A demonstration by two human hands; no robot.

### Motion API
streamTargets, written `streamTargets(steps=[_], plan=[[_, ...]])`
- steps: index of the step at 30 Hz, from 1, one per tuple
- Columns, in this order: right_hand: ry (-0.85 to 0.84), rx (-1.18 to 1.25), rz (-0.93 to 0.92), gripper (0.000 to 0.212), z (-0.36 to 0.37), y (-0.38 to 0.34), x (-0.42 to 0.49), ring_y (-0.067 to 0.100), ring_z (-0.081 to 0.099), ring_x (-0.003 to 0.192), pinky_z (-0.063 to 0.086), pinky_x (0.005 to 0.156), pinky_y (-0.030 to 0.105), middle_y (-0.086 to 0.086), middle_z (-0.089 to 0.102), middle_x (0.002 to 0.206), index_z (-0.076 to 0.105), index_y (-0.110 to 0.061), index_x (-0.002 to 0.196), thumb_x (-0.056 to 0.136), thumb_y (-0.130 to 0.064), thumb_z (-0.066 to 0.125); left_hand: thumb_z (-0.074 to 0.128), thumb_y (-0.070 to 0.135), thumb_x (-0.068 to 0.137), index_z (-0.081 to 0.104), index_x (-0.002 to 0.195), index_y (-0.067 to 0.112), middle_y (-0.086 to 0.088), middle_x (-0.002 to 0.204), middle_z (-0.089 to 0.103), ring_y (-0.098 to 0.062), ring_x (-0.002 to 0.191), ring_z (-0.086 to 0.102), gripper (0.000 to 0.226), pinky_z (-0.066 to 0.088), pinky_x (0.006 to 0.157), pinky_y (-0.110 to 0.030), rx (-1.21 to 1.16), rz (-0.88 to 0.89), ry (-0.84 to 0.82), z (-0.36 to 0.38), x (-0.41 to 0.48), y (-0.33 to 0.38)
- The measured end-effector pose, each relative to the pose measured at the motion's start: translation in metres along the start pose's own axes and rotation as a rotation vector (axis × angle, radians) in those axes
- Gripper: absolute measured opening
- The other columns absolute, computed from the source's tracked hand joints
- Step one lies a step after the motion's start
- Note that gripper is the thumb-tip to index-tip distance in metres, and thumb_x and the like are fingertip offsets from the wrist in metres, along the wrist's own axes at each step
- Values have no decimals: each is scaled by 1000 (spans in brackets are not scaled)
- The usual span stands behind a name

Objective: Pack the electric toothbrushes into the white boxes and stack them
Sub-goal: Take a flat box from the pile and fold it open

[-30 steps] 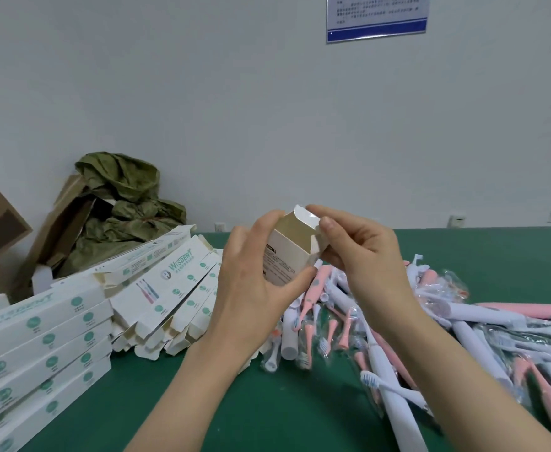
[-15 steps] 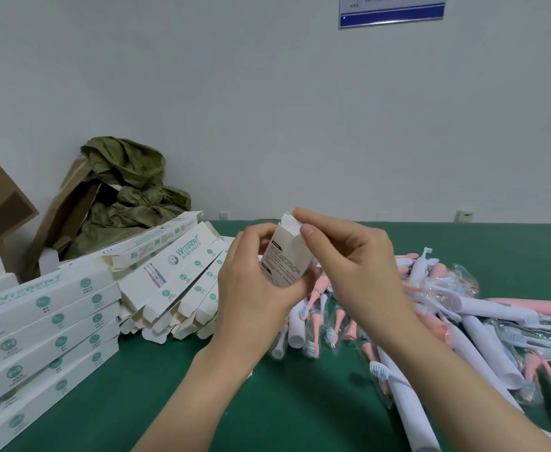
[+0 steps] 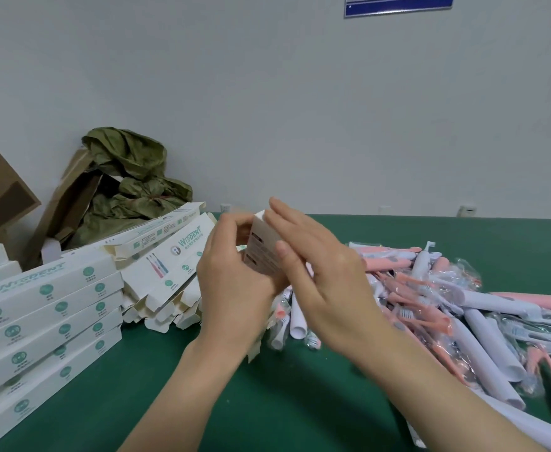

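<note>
The narrow white cardboard box (image 3: 262, 252) stands nearly on end above the green surface (image 3: 300, 402), mid-scene, long axis almost upright. The left hand (image 3: 235, 288) grips its body with curled fingers; the right hand (image 3: 329, 288) lays straight fingers (image 3: 287, 216) over the top end, probably pressing the flap shut. The stack of closed white boxes (image 3: 45, 321) lies near left, closer to the left hand

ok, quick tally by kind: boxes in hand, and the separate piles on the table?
white box gripped by the left hand: 1
stack of closed boxes: 1
heap of open boxes: 1
heap of toothbrushes: 1 (pink and white mixed, too overlapped to count singly)
Total: 4
</note>
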State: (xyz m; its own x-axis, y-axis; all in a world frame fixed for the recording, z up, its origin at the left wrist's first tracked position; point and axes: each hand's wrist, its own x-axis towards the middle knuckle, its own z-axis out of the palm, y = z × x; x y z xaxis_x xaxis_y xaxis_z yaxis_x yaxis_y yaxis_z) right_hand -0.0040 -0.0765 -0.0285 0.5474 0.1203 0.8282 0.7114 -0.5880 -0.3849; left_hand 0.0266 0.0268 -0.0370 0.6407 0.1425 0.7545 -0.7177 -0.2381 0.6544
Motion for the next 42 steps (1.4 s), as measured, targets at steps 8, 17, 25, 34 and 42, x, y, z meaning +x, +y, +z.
streamTargets(steps=[8, 17, 25, 34, 42], plan=[[-99, 91, 889, 40, -40, 41, 16, 38, 61, 101, 50, 92, 48, 18, 64, 111, 59, -1, 114, 97, -33, 43, 73, 43, 73, 45, 104, 25, 12, 97, 60, 0, 91, 60, 46, 48, 79, -19, -463, -10, 212, -16, 19, 8], [111, 576, 1124, 30, -41, 67, 9, 12, 56, 53, 47, 43, 18, 7, 67, 76, 59, -1, 104, 96, -28, 51, 67, 30, 86, 31, 136, 16, 5, 133, 38, -7, 123, 43, 63, 36, 72, 5, -154, -323, 215, -8, 9, -18], [-189, 207, 714, 49, -32, 28, 15, 12, 54, 58, 45, 61, 29, 9, 68, 69, 65, -2, 89, 93, -48, 47, 75, 29, 72, 37, 122, 35, 2, 135, 26, 19, 121, 20, 62, 16, 97, 3, 162, 135, -400, 4, -12, -7], [-157, 455, 795, 32, -47, 27, 19, 16, 62, 60, 58, 64, 24, 15, 69, 78, 68, -1, 91, 99, -24, 47, 58, 38, 89, 52, 93, 42, 6, 127, 34, -9, 130, 29, 8, 24, 97, -5, 196, 117, -510, -1, -13, -8], [-237, 501, 760, 34, -36, 19, 17, 21, 63, 68, 57, 78, 33, 18, 71, 87, 68, 3, 96, 99, -23, 46, 38, 50, 87, 50, 86, 31, 26, 76, 52, 6, 76, 46, 23, 32, 66, -8, 131, 96, -296, -6, -5, -5]])
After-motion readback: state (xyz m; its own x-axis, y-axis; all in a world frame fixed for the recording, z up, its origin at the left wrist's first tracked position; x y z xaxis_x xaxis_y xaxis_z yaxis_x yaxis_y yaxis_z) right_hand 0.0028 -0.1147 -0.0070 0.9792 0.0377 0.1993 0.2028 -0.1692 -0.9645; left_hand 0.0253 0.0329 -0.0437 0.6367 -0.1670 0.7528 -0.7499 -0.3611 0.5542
